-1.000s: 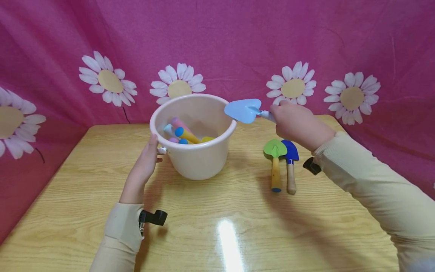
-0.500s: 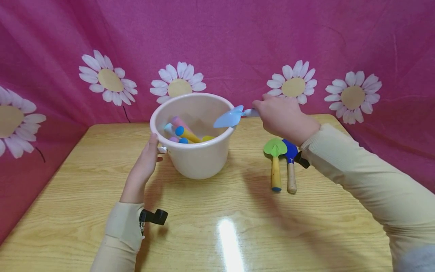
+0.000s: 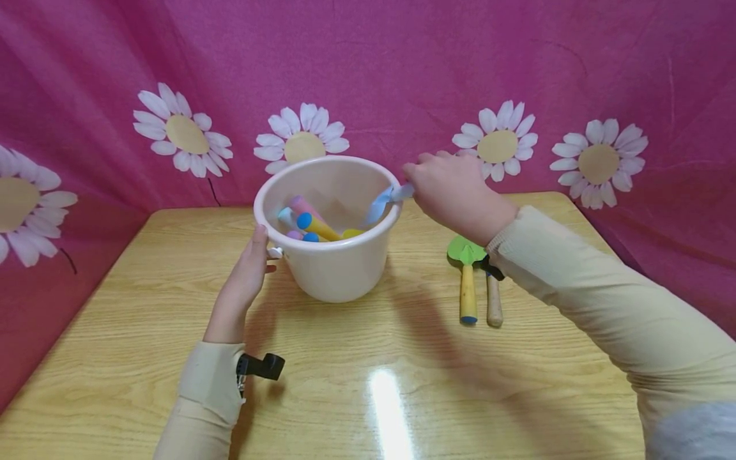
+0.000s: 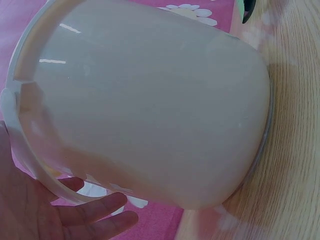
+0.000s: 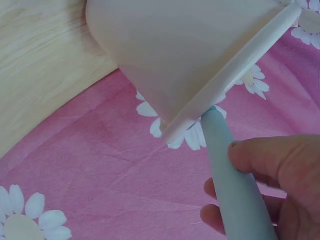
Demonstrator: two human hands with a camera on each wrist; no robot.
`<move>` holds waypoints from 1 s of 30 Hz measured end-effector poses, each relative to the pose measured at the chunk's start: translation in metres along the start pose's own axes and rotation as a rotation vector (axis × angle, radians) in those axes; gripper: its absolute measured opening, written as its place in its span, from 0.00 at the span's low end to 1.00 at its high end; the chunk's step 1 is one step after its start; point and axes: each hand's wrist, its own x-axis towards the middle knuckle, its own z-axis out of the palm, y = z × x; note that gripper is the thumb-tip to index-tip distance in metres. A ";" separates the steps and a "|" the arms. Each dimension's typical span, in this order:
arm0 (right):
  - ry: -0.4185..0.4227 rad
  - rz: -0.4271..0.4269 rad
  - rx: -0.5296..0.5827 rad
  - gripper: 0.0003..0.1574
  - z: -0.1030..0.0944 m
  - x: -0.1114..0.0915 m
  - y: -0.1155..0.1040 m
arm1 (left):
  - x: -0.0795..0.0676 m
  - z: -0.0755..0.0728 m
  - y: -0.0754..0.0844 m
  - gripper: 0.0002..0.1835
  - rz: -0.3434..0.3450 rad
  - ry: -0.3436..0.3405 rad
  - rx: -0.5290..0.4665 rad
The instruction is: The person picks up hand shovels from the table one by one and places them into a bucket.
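Observation:
A cream bucket [image 3: 339,268] stands on the table with several thick coloured sticks [image 3: 316,227] inside. My left hand [image 3: 244,275] grips the bucket's left side at the rim; in the left wrist view its fingers [image 4: 102,212] lie around the pale curved handle band. A light-blue trowel [image 3: 377,207] is tipped down into the bucket over the right rim, its blade partly inside. My right hand [image 3: 454,188] grips that trowel's pale handle [image 5: 232,185], thumb on one side and fingers on the other. What the blade tip touches is hidden.
On the table [image 3: 322,383] right of the bucket lie a green trowel [image 3: 468,275] with a yellow handle and a spade with a wooden handle [image 3: 494,303], its blade covered by my right forearm. A pink daisy-print cloth [image 3: 391,76] hangs behind.
My right hand has moved left with the light-blue trowel. Its blade has gone from above the right rim down into the bucket. My left hand has stayed in place.

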 end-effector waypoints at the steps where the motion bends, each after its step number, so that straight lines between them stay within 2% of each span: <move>1: -0.009 -0.005 0.000 0.09 -0.001 0.002 -0.001 | 0.000 0.000 0.000 0.35 0.000 0.001 -0.001; 8: -0.085 -0.089 -0.073 0.12 0.000 0.011 -0.015 | -0.001 0.000 -0.001 0.35 -0.006 0.001 -0.007; 14: -0.043 -0.142 -0.091 0.12 0.006 0.010 -0.025 | -0.001 0.000 -0.001 0.35 0.005 -0.002 -0.004; 18: -0.032 -0.136 -0.056 0.12 0.007 0.009 -0.027 | -0.001 -0.001 0.000 0.35 0.025 -0.002 0.008; 24: -0.099 -0.107 -0.009 0.11 0.010 0.005 -0.021 | -0.001 0.000 0.002 0.35 0.027 -0.004 0.006; 30: -0.119 -0.076 0.018 0.12 0.019 0.001 -0.013 | -0.002 0.001 0.002 0.35 0.013 -0.003 0.004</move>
